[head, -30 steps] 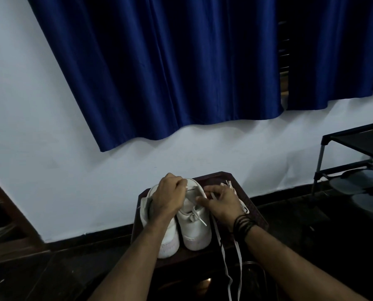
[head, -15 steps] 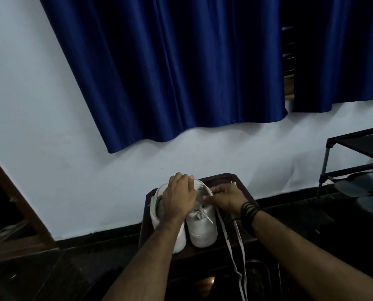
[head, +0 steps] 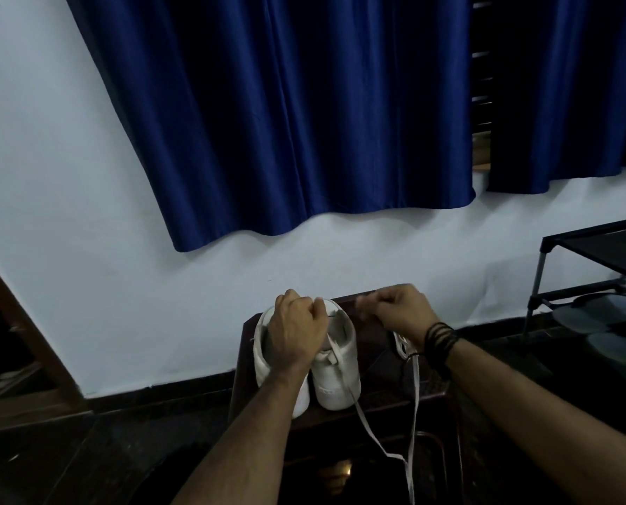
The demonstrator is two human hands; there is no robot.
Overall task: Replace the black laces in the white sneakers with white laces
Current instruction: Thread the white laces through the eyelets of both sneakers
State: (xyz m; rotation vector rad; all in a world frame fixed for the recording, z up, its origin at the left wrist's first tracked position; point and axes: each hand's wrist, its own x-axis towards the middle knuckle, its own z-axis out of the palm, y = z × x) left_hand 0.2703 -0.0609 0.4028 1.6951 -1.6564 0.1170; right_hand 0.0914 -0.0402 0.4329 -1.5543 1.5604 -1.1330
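No readable text — no labels, brands, numbers

Dark blue curtain (head: 286, 114) across upper centre, second panel (head: 573, 89) upper right. White wall (head: 67, 213) behind, black skirting (head: 158, 390) along lower left. Black metal rack (head: 595, 256) at right edge, grey slippers (head: 603, 315) on its lower shelf. Dark wooden stool (head: 377, 344) bottom centre.
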